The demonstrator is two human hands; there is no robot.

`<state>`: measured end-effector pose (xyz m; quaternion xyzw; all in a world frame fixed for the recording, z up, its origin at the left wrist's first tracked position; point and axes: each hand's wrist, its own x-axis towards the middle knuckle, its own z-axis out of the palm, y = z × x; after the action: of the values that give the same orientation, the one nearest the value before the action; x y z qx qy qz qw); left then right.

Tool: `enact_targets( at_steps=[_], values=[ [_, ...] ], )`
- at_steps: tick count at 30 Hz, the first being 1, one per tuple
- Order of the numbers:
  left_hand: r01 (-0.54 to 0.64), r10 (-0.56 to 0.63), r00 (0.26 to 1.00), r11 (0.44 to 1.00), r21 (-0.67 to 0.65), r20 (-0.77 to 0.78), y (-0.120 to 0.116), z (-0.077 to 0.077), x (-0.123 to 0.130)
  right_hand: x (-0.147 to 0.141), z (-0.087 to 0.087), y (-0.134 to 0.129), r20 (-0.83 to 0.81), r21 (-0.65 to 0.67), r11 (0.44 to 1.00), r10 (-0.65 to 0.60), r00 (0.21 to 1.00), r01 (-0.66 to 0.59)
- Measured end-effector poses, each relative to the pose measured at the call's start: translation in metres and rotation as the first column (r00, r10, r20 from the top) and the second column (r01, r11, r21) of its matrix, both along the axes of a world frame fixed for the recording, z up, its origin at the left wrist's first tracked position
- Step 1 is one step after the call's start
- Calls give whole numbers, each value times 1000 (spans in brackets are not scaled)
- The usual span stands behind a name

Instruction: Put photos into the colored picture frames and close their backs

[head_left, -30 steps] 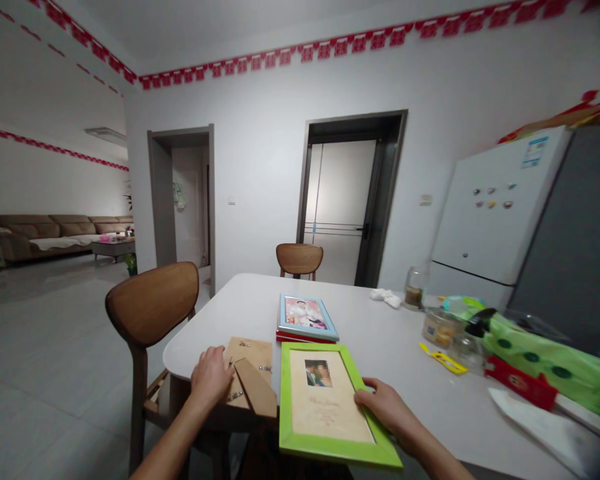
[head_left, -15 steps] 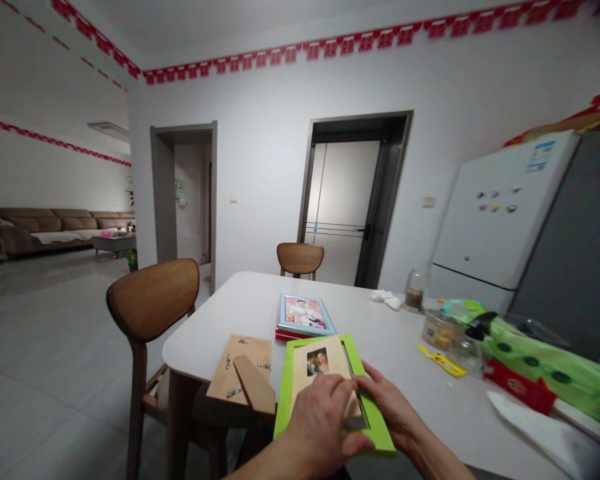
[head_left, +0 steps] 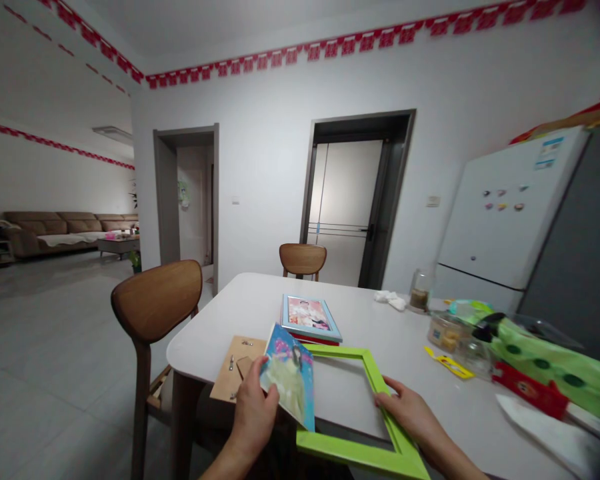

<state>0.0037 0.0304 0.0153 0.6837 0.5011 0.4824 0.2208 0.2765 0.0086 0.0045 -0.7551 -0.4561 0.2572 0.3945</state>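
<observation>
Partly hidden, photo in left hand, frame in right hand

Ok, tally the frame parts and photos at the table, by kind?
Lime-green frame: 1
Blue-edged framed photo: 1
Wooden backing board: 1
Loose photo: 1
Total: 4
Red item under the blue-edged one: kind unclear, uncounted.

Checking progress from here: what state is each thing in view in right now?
Left hand, gripping the photo
Photo, held up, tilted, outside any frame
Right hand, gripping the green frame
Green frame, empty, tilted up
Wooden backing board, lying flat on the table, metal clips showing
Blue frame, lying flat, picture inside
Fridge, doors shut
</observation>
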Motion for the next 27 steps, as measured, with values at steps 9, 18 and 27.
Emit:
enact_targets(
  at_steps=[9, 18, 27],
  values=[
    [-33, -39, 950, 974, -223, -309, -8, -22, -23, 8, -11, 4, 474, -56, 998, 19, 881, 8],
    [-52, -9, 858, 993, -105, -514, -12, -11, -27, 11, -16, 3, 522, -61, 998, 35, 852, -3],
    [303, -249, 733, 953, -24, -632, -24, -19, 11, 11, -13, -2, 499, -46, 999, 30, 866, -8]
  ],
)
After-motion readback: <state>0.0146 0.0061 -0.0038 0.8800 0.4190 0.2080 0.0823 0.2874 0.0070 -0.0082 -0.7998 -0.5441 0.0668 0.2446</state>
